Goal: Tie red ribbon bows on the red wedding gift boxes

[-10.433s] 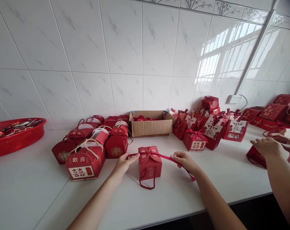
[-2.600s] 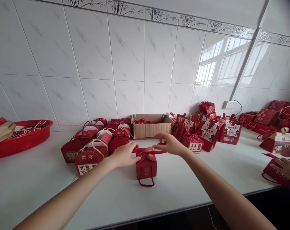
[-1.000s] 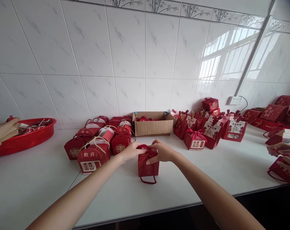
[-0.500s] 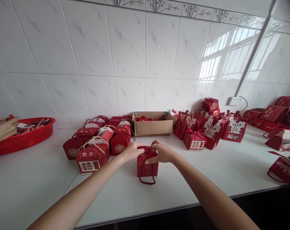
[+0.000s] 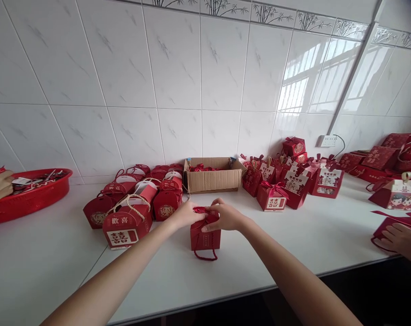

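A small red gift box (image 5: 206, 240) stands upright on the white counter in front of me, with a dark red cord handle hanging down its near side. My left hand (image 5: 187, 214) pinches the red ribbon at the left of the box's top. From the right, my right hand (image 5: 227, 216) grips the top, thumb on the near face and fingers curled over the far side. The fingers hide most of the ribbon. Just left of my hands are rows of filled red boxes, the nearest a box with a rope handle (image 5: 127, 226).
Behind my hands is an open cardboard box (image 5: 212, 181) holding red items. Red gift bags (image 5: 295, 185) cluster to its right. At far left, a person's hand reaches over a red basin (image 5: 38, 197); at far right, another hand (image 5: 404, 240) touches a red box.
My view has turned slightly right, so most things sit further left. Both my hands stay on the box top with little visible movement. The hand at far right has come further into view.
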Action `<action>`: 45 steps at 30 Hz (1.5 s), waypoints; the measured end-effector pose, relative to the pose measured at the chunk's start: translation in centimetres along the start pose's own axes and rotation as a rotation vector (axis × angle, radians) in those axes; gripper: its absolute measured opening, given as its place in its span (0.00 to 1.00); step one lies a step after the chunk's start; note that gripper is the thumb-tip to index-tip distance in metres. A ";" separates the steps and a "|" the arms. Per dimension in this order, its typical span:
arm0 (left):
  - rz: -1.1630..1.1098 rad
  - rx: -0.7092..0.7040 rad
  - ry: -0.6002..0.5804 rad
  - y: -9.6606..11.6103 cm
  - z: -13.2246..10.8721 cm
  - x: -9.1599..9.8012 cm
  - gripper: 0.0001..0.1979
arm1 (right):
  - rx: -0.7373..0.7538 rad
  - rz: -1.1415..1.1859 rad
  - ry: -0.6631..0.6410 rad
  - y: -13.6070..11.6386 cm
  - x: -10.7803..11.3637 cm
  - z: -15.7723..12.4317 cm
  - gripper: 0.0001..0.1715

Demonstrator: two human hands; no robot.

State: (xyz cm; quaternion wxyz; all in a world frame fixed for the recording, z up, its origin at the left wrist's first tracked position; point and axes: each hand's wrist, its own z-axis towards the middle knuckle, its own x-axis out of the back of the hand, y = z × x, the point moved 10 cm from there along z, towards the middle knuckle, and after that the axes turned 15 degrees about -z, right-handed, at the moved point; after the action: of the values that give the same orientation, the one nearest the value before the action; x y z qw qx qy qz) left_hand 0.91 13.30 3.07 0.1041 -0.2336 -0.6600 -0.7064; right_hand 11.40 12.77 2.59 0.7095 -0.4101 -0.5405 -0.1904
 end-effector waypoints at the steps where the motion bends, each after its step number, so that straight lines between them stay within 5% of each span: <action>1: -0.001 0.001 0.001 0.0 0.0 0.0 0.14 | 0.000 -0.002 0.002 0.0 0.0 0.0 0.43; 17: -0.133 0.009 -0.072 0.5 -0.4 -0.1 0.17 | -0.025 0.034 0.111 -0.1 0.6 -0.9 0.45; 27: -0.138 0.056 -0.131 0.1 -0.3 -0.3 0.10 | 0.012 -0.026 0.231 -1.0 1.3 -2.2 0.28; 37: -0.179 0.112 -0.149 -0.7 0.3 -0.4 0.12 | 0.017 -0.008 0.272 -0.9 1.2 -2.6 0.26; 45: -0.210 0.093 -0.165 -0.6 0.3 -0.6 0.09 | -0.245 0.308 0.697 4.8 6.0 -4.8 0.26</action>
State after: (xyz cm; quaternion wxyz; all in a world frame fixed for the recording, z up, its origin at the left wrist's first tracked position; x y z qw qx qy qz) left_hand 1.22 13.56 2.31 -0.0146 -0.2155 -0.7192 -0.6604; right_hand 19.78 12.87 5.95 0.8165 -0.4788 -0.1731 -0.2725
